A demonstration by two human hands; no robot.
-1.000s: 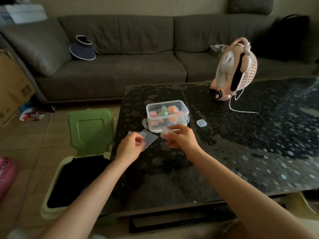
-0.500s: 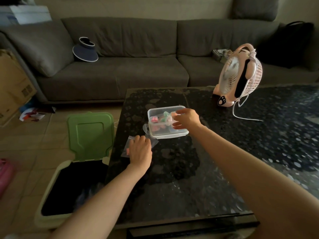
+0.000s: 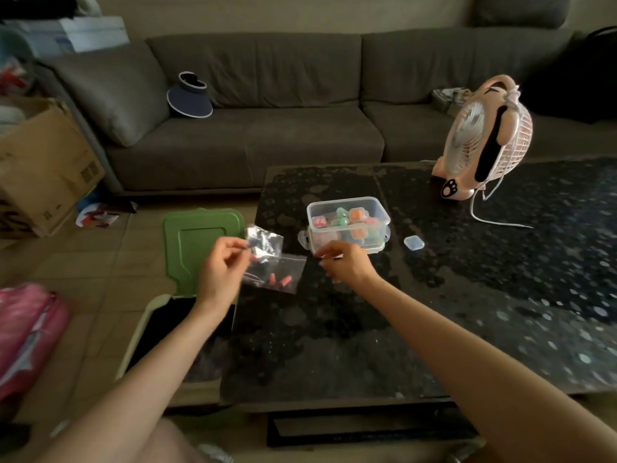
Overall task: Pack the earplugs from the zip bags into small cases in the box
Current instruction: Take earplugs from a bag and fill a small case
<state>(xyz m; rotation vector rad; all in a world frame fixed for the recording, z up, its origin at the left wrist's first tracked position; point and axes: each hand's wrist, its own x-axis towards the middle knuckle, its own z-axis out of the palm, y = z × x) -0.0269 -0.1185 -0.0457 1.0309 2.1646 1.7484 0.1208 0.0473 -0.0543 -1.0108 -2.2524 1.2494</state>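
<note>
Left of center, the left hand (image 3: 222,274) pinches a crumpled zip bag (image 3: 264,242) in its fingers, right above a second zip bag (image 3: 283,272) with orange earplugs (image 3: 286,281) lying at the surface (image 3: 334,329) edge. The right hand (image 3: 349,265) hovers just below the box (image 3: 348,199) of small cases (image 3: 359,215), fingers loosely curled, nothing in them. One loose case (image 3: 414,242) sits right of the box.

Dim, soft indoor light; edges warped, blurry.
</note>
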